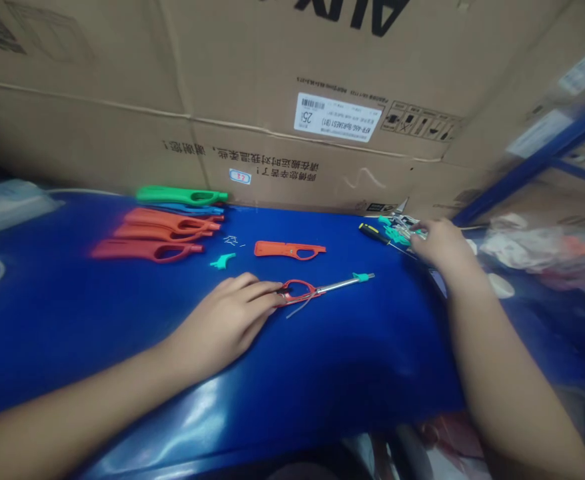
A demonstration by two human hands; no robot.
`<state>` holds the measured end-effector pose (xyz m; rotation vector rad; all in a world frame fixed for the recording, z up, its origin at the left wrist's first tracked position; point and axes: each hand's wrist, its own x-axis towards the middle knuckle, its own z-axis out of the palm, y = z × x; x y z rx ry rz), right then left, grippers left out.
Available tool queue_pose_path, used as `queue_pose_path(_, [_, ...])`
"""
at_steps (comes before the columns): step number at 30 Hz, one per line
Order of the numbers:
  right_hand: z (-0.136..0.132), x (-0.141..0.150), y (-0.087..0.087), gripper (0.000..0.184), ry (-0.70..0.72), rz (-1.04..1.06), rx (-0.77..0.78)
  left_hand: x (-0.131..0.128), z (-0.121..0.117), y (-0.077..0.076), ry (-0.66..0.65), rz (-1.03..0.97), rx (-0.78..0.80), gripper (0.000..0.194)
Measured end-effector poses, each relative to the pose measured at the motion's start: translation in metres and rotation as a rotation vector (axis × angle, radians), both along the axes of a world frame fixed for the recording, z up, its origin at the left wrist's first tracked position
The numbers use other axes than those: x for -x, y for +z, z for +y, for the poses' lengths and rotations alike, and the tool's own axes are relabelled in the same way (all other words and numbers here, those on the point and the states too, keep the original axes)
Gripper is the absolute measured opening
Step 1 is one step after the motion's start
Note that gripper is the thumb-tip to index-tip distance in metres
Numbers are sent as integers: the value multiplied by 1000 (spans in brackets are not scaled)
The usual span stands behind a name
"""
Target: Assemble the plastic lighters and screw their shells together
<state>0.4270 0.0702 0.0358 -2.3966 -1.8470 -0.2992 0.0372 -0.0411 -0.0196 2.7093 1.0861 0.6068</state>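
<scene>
My left hand [235, 310] has its fingers closed on the handle end of a partly open, orange-red long-nosed lighter [300, 285]. A metal tube [345, 285] sticks out of the lighter to the right, with a teal piece near its tip. A thin grey tube hangs by the joint. My right hand [435, 243] reaches into a pile of small teal and metal parts [397, 230]; its fingertips are bent together and whatever they pinch is hidden. Behind the lighter lies a loose orange casing half [290, 250]. A teal trigger [222, 261] lies left of it.
Several red casings [147, 250] lie at the left, beside a green casing [182, 195]. Small screws [231, 241] are scattered near the middle. A yellow-and-black screwdriver [372, 232] lies by the parts pile. A large cardboard box [252, 80] stands behind the blue table [322, 373].
</scene>
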Motion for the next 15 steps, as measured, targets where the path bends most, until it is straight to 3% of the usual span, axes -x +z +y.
queue_pose_path(2, [7, -12, -8, 32, -76, -14, 56, 0, 0, 0, 3, -10, -1, 30])
queue_pose_path(7, [12, -12, -22, 29, -100, -11, 97, -1, -2, 2, -7, -53, 33, 29])
queue_pose_path(12, [2, 1, -5, 22, -79, -19, 39, -2, -2, 2, -13, -143, 78, 29])
queue_pose_path(15, [-16, 27, 11, 25, 18, -17, -37, -2, 0, 1, -16, -249, 143, 26])
